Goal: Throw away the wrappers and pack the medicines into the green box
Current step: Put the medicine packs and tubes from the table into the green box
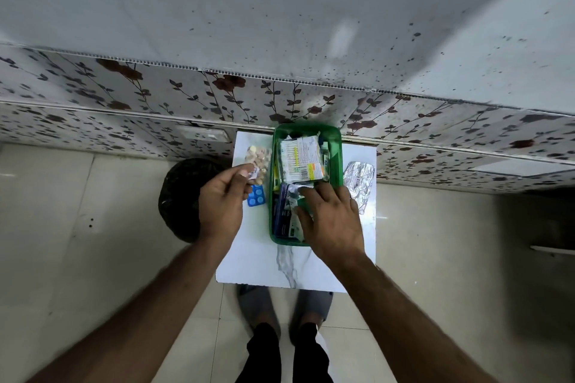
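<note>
We count one green box [337,146] at the tabletop's [249,264] far edge, holding several cartons and strips. Left of it: one tan pill strip [259,158], one blue blister [257,196]. Right: one foil strip [360,182]. Our left hand [222,199] pinches a small wrapper [252,173]; right hand [331,218], fingers spread, rests on the contents.

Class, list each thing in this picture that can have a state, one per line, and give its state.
green box: open, holding packets
left hand: pinching a small white wrapper
right hand: reaching into the box, fingers on a packet
blue tablet strip: on the table, outside the box
silver strip: on the table, outside the box
bag of tablets: outside the box
black bin: open
</note>
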